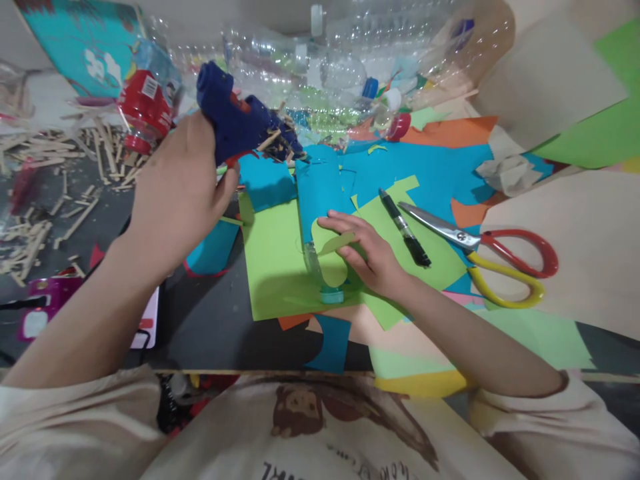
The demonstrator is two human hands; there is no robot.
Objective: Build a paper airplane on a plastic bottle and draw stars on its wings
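My left hand [175, 193] is raised above the table and closed round a blue glue gun [240, 123] whose nozzle points right, over the paper. My right hand [367, 253] rests on a small clear bottle [320, 267] lying on a light green sheet [273, 267]. Its fingers pinch a thin strip of green paper [337, 242] against the bottle's green paper covering. The bottle's teal cap [331, 295] points toward me.
A black marker [405, 227] and red-and-yellow scissors [493, 257] lie right of my hand on blue and green paper. Several wooden sticks [50, 193] litter the left side. Clear plastic bottles [320, 60] pile up at the back. A red-labelled bottle [147, 100] stands behind the gun.
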